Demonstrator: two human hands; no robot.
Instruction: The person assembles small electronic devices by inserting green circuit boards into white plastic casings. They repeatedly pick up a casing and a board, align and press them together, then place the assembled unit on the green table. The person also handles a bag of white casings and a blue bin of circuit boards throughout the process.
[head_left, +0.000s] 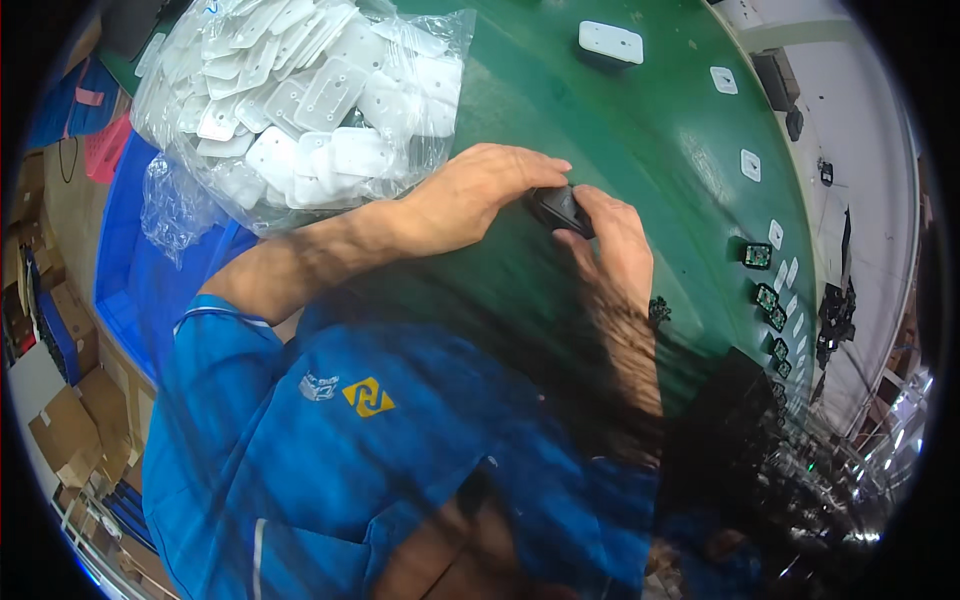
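A small black plastic housing (560,208) with rounded corners is held low over the green tabletop, between my two hands. My left hand (478,192) reaches in from the left, its fingers closed along the far and left side of the housing. My right hand (618,238) grips the right side, with the thumb at the near edge and the fingers at the far right corner. The underside of the housing is hidden. Left of my left hand lies a clear plastic bag (330,110) full of white rounded plates with small holes.
The green table (560,110) carries a white plate (610,43) at the far side. Small white pieces (750,165) and several black housings with green circuit boards (757,255) line its right edge. A blue bin (130,260) stands left, below the bag.
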